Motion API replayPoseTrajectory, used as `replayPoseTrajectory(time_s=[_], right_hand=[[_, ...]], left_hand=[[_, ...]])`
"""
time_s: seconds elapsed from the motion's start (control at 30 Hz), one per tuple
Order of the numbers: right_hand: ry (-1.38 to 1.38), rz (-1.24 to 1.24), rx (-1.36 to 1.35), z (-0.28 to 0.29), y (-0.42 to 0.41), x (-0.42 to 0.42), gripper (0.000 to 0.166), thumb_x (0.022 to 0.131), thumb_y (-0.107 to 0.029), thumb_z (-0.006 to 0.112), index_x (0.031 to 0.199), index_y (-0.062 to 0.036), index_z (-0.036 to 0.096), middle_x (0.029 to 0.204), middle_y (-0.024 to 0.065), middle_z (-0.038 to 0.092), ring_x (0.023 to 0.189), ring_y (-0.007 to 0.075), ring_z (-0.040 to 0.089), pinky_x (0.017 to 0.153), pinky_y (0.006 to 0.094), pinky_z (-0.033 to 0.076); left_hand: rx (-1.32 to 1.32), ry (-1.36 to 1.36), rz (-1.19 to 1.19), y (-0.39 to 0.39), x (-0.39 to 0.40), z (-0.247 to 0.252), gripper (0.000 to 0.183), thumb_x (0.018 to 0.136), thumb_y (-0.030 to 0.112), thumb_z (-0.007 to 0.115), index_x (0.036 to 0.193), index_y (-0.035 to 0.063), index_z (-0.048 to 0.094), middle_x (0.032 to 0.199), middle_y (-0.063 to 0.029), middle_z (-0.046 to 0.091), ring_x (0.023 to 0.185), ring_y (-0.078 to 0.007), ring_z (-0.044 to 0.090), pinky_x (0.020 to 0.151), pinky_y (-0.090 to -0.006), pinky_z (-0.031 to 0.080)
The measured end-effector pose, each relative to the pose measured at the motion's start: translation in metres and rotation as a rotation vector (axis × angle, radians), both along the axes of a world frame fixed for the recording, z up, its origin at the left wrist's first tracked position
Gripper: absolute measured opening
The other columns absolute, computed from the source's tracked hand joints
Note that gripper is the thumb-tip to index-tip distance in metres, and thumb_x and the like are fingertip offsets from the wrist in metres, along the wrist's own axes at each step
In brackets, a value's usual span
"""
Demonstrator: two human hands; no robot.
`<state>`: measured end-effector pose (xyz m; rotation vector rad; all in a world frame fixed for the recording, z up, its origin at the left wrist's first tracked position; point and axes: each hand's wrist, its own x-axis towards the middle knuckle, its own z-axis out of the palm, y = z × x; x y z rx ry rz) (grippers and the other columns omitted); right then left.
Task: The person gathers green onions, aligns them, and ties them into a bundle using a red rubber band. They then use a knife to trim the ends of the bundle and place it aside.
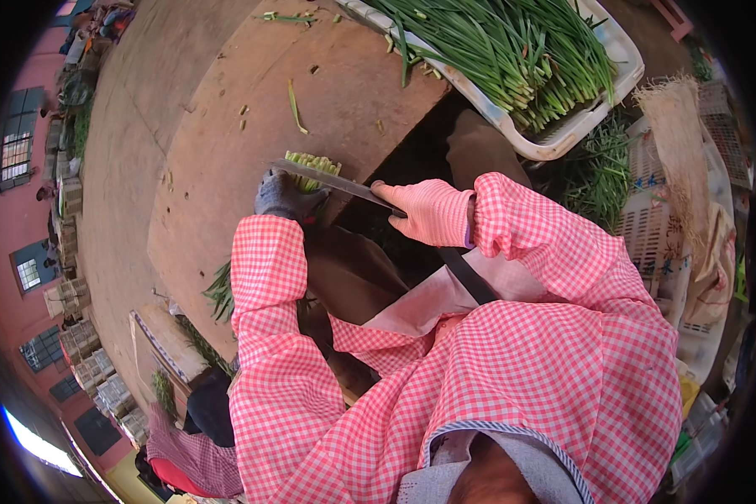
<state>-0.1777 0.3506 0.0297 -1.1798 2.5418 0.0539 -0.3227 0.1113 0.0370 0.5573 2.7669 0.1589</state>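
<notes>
My left hand (285, 194), in a grey glove, grips a bundle of cut green stems (314, 165) at the near edge of a brown board (239, 120). A long knife (337, 181) lies across the bundle beside its pale cut ends. My right hand (431, 208), in a pink knitted glove, is shut on the knife's handle, with a finger along the blade. Whether the blade touches the stems cannot be told. Leaves of the bundle are mostly hidden below my left hand and sleeve. Short stem pieces and a loose leaf (295, 107) lie on the board.
A white plastic crate (542, 148) full of long green stems (510, 57) stands at the upper right. More leaves (598, 170) and perforated crates (646, 233) are at the right. Another person (195, 463) is at the lower left, and stacked crates (79, 340) line the pink wall.
</notes>
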Motion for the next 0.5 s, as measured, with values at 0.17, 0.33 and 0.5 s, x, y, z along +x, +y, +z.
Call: replayPoseTrajectory(time_s=[0.17,0.33,0.5], right_hand=[[0.101,-0.19,-0.32,-0.025,0.006,0.009,0.051,0.082,-0.016,0.061,0.13,-0.0085,0.044,0.075,0.0192,0.058,0.069,0.0359,0.06,0.062,0.041,0.049],[-0.143,-0.433,-0.502,-0.014,0.004,0.011,0.052,0.082,-0.016,0.061,0.131,-0.0084,0.043,0.075,0.0199,0.059,0.069,0.0365,0.061,0.061,0.0416,0.049],[-0.135,-0.412,-0.414,-0.016,0.001,0.01,0.053,0.083,-0.019,0.059,0.132,-0.0079,0.042,0.078,0.0209,0.061,0.071,0.0378,0.061,0.062,0.0427,0.05]], left_hand=[[-0.043,0.027,0.105,-0.002,0.0,-0.006,0.088,0.054,0.055,0.082,0.117,0.0029,0.053,0.112,-0.0183,0.061,0.106,-0.0326,0.058,0.09,-0.0411,0.048],[-0.063,0.025,0.114,0.003,0.004,0.002,0.088,0.053,0.055,0.082,0.116,0.0017,0.053,0.109,-0.0193,0.061,0.105,-0.0334,0.058,0.089,-0.0412,0.048],[0.038,0.012,0.072,-0.005,0.001,-0.007,0.087,0.054,0.054,0.082,0.118,0.0032,0.053,0.108,-0.0196,0.061,0.105,-0.0333,0.058,0.088,-0.0412,0.048]])
